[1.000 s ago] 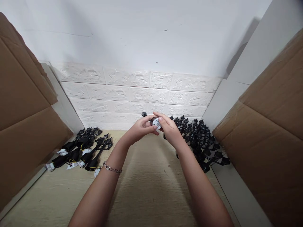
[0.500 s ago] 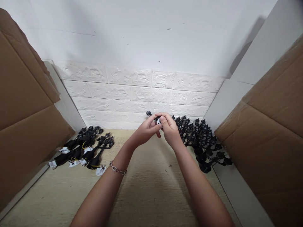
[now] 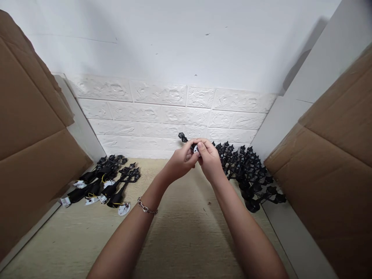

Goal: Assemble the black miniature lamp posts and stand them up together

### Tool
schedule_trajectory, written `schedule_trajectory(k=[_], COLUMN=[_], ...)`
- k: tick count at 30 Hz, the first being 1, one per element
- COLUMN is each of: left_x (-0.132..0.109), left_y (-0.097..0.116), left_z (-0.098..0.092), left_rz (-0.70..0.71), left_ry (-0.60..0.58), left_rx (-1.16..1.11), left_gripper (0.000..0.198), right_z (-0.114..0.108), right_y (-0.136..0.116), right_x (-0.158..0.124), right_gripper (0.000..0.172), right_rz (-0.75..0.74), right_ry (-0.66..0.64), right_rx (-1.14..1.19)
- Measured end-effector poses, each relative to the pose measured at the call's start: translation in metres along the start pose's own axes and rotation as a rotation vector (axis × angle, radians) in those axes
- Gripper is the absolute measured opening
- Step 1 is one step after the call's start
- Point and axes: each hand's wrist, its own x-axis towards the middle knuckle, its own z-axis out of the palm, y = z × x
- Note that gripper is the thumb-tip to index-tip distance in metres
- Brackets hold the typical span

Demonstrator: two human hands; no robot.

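My left hand and my right hand meet above the middle of the table, fingers pinched together on one small black lamp-post piece with a white round base. Its black top sticks out past my fingers toward the wall. A chain bracelet hangs on my left wrist. To the right lies a heap of black lamp-post pieces. On the left lies a smaller group of black pieces with white bases and yellow wires.
A beige table top runs to a white brick-pattern wall. Brown cardboard boxes stand at the left and right edges. One loose white round base lies by the left group.
Both hands have closed in tighter on the piece and risen slightly toward the wall; the white base is now mostly covered by my fingers.
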Motion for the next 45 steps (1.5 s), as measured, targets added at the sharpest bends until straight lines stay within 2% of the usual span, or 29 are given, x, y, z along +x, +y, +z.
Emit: schedule_trajectory(k=[6, 12, 16, 21, 26, 31, 34, 38, 41, 45], left_x=[-0.001, 0.0, 0.002, 0.005, 0.004, 0.001, 0.0, -0.001, -0.002, -0.004], left_y=[0.006, 0.005, -0.002, -0.008, -0.002, 0.003, -0.001, -0.006, -0.004, 0.001], left_z=[-0.001, -0.006, -0.007, -0.002, -0.005, -0.01, -0.008, -0.001, 0.003, 0.006], left_rz=[0.019, 0.025, 0.032, 0.029, -0.02, -0.052, -0.007, 0.061, 0.058, 0.032], left_ry=[-0.021, -0.034, -0.043, 0.005, -0.009, -0.018, 0.03, 0.137, 0.184, 0.199], left_rx=[0.064, 0.062, -0.095, -0.342, -0.395, -0.302, -0.195, -0.1, -0.091, -0.054], left_gripper=[0.036, 0.034, 0.038, 0.043, 0.041, 0.041, 0.044, 0.045, 0.044, 0.042], right_z=[-0.002, 0.003, 0.005, 0.007, 0.006, 0.005, 0.006, 0.007, 0.007, 0.008], right_y=[0.0, -0.006, -0.009, -0.009, -0.006, -0.005, -0.005, -0.005, -0.008, -0.01], right_x=[-0.001, -0.001, 0.0, 0.001, -0.001, -0.005, -0.007, -0.007, -0.007, -0.01], right_gripper=[0.017, 0.021, 0.026, 0.026, 0.024, 0.027, 0.028, 0.029, 0.027, 0.028], right_rz=[-0.049, 0.105, 0.13, 0.116, 0.067, -0.103, -0.143, -0.14, -0.165, -0.188], right_ry=[0.029, -0.003, 0.012, 0.075, 0.059, 0.057, 0.061, 0.014, -0.004, 0.058], right_rx=[-0.037, 0.133, 0.218, 0.264, 0.14, -0.17, -0.245, -0.216, -0.259, -0.361])
